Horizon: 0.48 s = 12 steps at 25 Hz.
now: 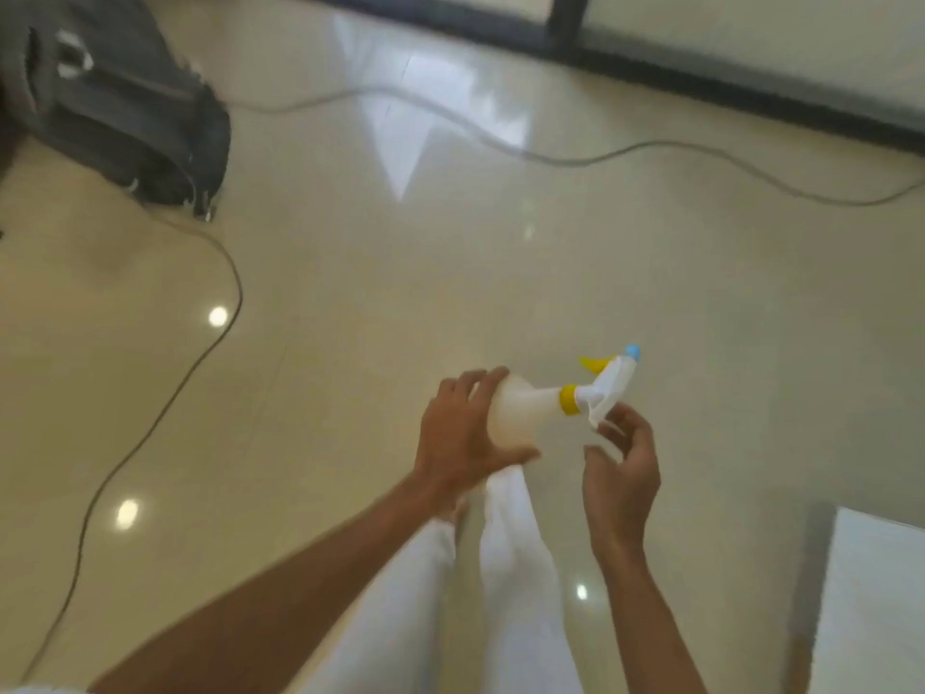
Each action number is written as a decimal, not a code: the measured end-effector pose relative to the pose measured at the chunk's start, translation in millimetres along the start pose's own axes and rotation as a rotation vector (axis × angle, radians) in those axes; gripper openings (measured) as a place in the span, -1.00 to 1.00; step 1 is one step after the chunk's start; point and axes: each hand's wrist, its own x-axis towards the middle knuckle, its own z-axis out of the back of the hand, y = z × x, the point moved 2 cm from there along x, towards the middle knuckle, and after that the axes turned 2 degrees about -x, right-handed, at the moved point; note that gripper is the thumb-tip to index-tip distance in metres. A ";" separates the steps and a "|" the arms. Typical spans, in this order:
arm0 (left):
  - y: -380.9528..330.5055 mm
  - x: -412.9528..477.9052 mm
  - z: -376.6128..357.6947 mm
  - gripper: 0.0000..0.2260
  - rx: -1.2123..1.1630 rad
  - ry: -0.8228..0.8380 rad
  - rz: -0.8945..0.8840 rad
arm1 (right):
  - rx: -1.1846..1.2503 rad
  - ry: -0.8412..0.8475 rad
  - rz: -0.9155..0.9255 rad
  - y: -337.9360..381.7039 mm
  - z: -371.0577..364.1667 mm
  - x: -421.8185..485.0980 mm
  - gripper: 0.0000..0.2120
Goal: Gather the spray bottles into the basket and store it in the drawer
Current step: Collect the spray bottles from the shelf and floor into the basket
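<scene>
A white spray bottle [525, 410] with a yellow collar, yellow trigger and blue nozzle tip lies sideways in the air above the floor, its head pointing right. My left hand [463, 433] is wrapped around the bottle's round body from the left. My right hand [623, 463] hovers just below the spray head with fingers spread, its fingertips close to the white head; whether they touch it is unclear. No basket or drawer is in view.
A glossy cream tiled floor [375, 273] fills the view. A dark grey backpack [120, 102] lies at the top left. A grey cable [165, 408] runs across the floor. A white flat surface [871, 603] sits at the bottom right. My white trouser legs [505, 568] are below the hands.
</scene>
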 end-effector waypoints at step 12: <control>-342.4 -118.8 4.3 0.02 -0.047 0.459 -0.690 | 0.383 -0.657 0.204 56.1 307.1 -122.8 -0.74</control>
